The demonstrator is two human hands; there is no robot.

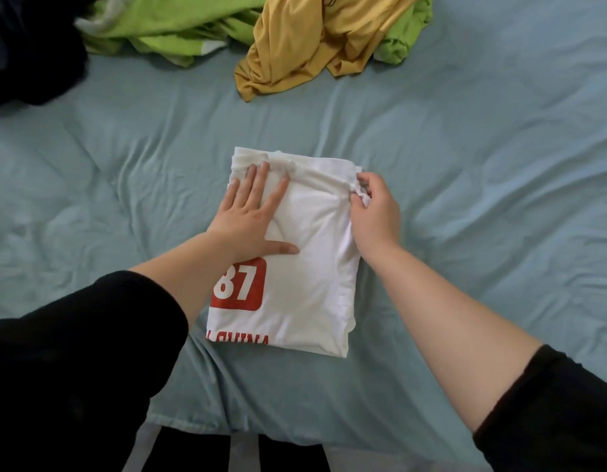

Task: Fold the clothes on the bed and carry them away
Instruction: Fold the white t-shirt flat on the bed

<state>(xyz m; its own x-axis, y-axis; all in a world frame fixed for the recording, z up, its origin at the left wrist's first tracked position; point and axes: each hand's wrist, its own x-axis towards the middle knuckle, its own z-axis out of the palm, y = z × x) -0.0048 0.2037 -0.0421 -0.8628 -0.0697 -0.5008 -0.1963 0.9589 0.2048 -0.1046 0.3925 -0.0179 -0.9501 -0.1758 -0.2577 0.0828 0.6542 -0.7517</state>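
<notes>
The white shirt (pixel 295 253) is lying folded in the middle of the bed (pixel 482 165). The left hand (pixel 251 216) is pressing it flat with straight, spread fingers, while the right hand (pixel 370 206) is pinching its far right corner. I think pulling that corner gently outward is helping the edges align.

A folded white shirt (pixel 312 284) is seen lying at the centre of the blue bed (pixel 465 165). It is pressed flat by the left grip (pixel 251 219), fingers spread, towards its 11 o'clock corner. Its 1 o'clock corner is pinched by the right grip (pixel 373 212). A red "87" badge (pixel 239 287) is shown at the shirt's 8 o'clock side. A crumpled mustard garment (pixel 312 39) is found at 12 o'clock, a green garment (pixel 159 25) at 11 o'clock, and a dark garment (pixel 22 63) at 10 o'clock, all well apart from the shirt.
</notes>
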